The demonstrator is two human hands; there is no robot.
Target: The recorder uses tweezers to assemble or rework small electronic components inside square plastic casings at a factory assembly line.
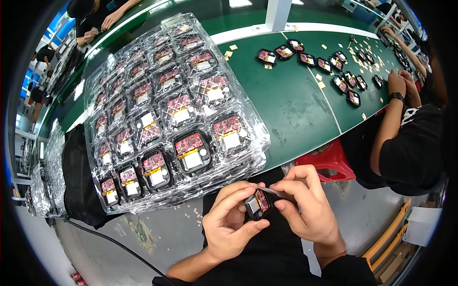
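My left hand (pixel 234 221) grips a small black device housing (pixel 258 205) by its edges, tilted above my lap. A red circuit board and a silvery block show inside the housing. Pinched in my right hand (pixel 305 205) is a thin grey tool (pixel 275 192), possibly tweezers; its tip reaches the upper edge of the housing, and fingers hide part of it. Just beyond my hands, a stack of clear plastic trays (pixel 260 138) holds rows of similar housings, such as the open-faced black housing (pixel 192 152) in the nearest row.
The trays rest on a green worktable (pixel 286 114) and overhang its near edge. Loose black housings (pixel 307 59) and tan scraps lie at the far right. A co-worker (pixel 405 124) sits at right by a red stool (pixel 329 159). A dark mesh bag (pixel 81 176) hangs left.
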